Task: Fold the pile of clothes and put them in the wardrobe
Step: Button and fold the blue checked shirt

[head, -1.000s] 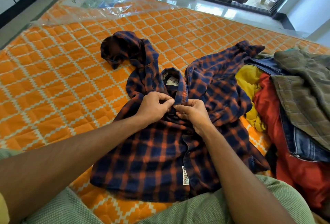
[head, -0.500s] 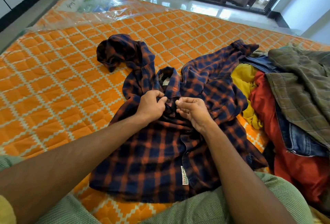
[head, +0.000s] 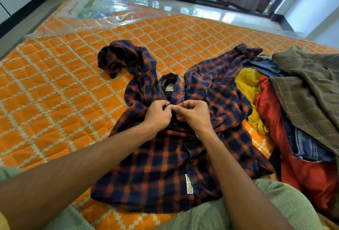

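Pinching shirt (head: 161, 162) under L hand (head: 157, 115), R hand (head: 194, 114)

Right of the plaid shirt (head: 165, 156), the clothes pile (head: 302, 101) is cut off by the view's edge. Print on the shirt's hem label (head: 189, 184) is too small to read.

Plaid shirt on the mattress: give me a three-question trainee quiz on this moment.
1. True or false: the left hand and right hand both pinch the plaid shirt just below its collar.
2. The clothes pile lies where? A) on the person's left B) on the person's right C) on the floor
3. Fill in: the mattress cover is white and ____.
Key: 1 true; 2 B; 3 orange.
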